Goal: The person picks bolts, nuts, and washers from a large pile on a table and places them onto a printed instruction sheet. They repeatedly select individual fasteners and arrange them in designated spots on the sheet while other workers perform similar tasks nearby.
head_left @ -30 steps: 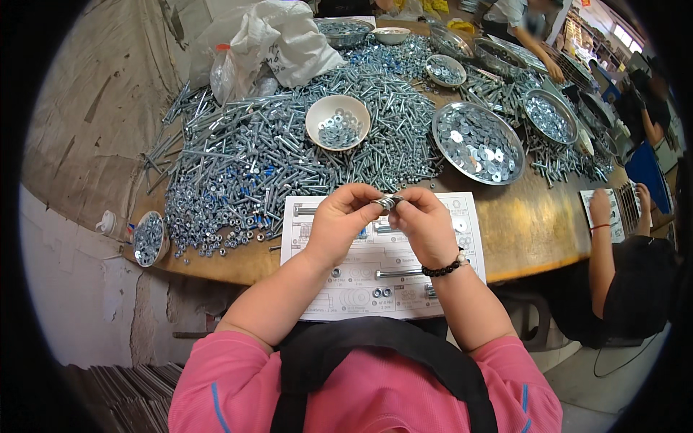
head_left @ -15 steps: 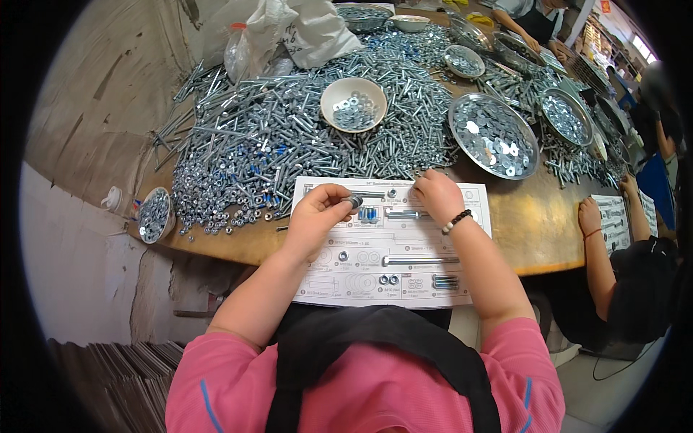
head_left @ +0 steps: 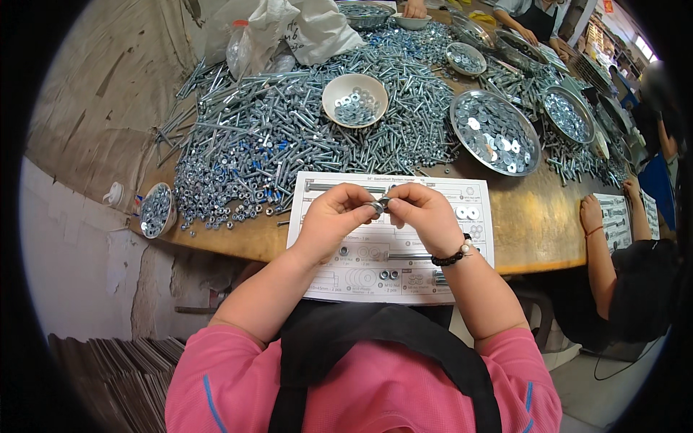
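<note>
While the wooden table (head_left: 534, 247) lies mostly under a broad heap of bolts and nuts (head_left: 281, 141), the near edge holds a white printed sheet (head_left: 483, 249) directly in front of the person, with some hardware laid on its pictures. Beyond its right corner sits a round metal tray (head_left: 517, 173) of washers, and within the heap stands a smaller cream bowl (head_left: 346, 81), also with washers. At the far side, a co-worker's hand (head_left: 416, 9) has appeared over a pale bowl (head_left: 411, 24). The main change is nearer: the right hand (head_left: 426, 216), half a second ago apart at the sheet's upper part, has come back to meet the left hand (head_left: 333, 220) above the sheet's middle. Both now have thumb and forefinger closed in a pinch on small metal rings (head_left: 377, 207), seemingly washers, held between the fingertips above the paper; their number cannot be told. This suggests the work is again two-handed handling of the rings rather than placing on the sheet. Smallest on the paper, two nuts (head_left: 388, 275) lie side by side near its lower edge.
</note>
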Tool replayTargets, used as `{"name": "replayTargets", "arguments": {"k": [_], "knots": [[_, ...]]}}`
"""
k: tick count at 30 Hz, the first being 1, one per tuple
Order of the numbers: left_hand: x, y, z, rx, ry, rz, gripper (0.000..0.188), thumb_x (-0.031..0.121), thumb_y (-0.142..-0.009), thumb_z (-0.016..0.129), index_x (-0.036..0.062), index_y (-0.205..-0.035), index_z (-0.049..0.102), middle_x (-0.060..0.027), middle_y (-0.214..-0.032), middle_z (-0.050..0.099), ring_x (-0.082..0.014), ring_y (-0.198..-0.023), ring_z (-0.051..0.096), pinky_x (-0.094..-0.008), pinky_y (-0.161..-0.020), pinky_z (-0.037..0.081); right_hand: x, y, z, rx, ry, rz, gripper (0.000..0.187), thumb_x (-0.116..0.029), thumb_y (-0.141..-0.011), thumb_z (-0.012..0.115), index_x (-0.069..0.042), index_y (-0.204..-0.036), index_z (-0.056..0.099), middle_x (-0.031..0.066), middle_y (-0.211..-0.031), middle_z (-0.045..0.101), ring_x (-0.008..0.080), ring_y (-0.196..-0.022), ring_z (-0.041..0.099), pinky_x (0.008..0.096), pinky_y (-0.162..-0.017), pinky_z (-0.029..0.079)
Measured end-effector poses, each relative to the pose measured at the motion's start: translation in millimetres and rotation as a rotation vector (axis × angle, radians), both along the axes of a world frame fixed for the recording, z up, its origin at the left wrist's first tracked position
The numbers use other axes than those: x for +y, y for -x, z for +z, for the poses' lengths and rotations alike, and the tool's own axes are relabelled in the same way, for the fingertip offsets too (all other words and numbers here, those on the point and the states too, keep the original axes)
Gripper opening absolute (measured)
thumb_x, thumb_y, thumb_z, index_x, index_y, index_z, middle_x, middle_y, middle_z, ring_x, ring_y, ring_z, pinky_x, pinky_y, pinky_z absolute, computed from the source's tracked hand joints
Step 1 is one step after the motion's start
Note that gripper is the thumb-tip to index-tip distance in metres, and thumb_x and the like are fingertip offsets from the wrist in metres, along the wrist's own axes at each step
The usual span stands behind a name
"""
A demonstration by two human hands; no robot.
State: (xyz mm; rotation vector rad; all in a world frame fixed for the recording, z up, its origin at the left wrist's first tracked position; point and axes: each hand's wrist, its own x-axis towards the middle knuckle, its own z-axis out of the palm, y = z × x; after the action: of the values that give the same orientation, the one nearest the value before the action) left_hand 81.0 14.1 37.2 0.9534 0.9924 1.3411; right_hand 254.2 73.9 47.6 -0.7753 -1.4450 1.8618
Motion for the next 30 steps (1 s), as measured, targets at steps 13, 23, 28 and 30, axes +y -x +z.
{"name": "replayTargets", "arguments": {"k": [13,23,28,30], "knots": [[6,15,-9,0.128,-0.013,0.111,0.019,0.002,-0.080,0.060,-0.0005,-0.099,0.056,-0.0034,-0.084,0.058,-0.0101,-0.075,0.054,-0.0229,-0.070,0.045,-14,-1,-48,-0.681,-0.896,0.027,0.008,-0.016,-0.073,0.061,-0.010,-0.075,0.066,0.0075,-0.076,0.056,0.0257,-0.073,0.055,0.0357,-0.063,0.046],[-12,35,-24,0.196,0.015,0.173,0.020,0.003,-0.081,0.059,-0.0009,-0.100,0.057,-0.0025,-0.085,0.057,-0.0086,-0.075,0.053,-0.0211,-0.069,0.044,-33,22,-69,-0.718,-1.368,0.193,0.004,-0.012,-0.068,0.055,-0.010,-0.065,0.055,0.0043,-0.070,0.050,0.0224,-0.070,0.054,0.0347,-0.059,0.044],[-25,38,-16,0.657,-0.074,0.104,0.019,0.004,-0.080,0.057,0.0031,-0.099,0.060,-0.0032,-0.084,0.056,-0.0130,-0.078,0.053,-0.0259,-0.071,0.044,-29,11,-61,-0.740,-1.368,0.238,0.004,-0.012,-0.069,0.055,-0.010,-0.065,0.055,0.0038,-0.071,0.051,0.0218,-0.071,0.054,0.0340,-0.061,0.044],[-30,37,-17,0.981,-0.190,0.024,0.020,0.004,-0.078,0.056,0.0055,-0.097,0.062,-0.0052,-0.083,0.056,-0.0182,-0.078,0.054,-0.0298,-0.072,0.044,-30,8,-59,-0.795,-1.369,0.244,0.003,-0.012,-0.068,0.055,-0.011,-0.067,0.057,0.0037,-0.072,0.051,0.0215,-0.073,0.053,0.0337,-0.062,0.044]]}}
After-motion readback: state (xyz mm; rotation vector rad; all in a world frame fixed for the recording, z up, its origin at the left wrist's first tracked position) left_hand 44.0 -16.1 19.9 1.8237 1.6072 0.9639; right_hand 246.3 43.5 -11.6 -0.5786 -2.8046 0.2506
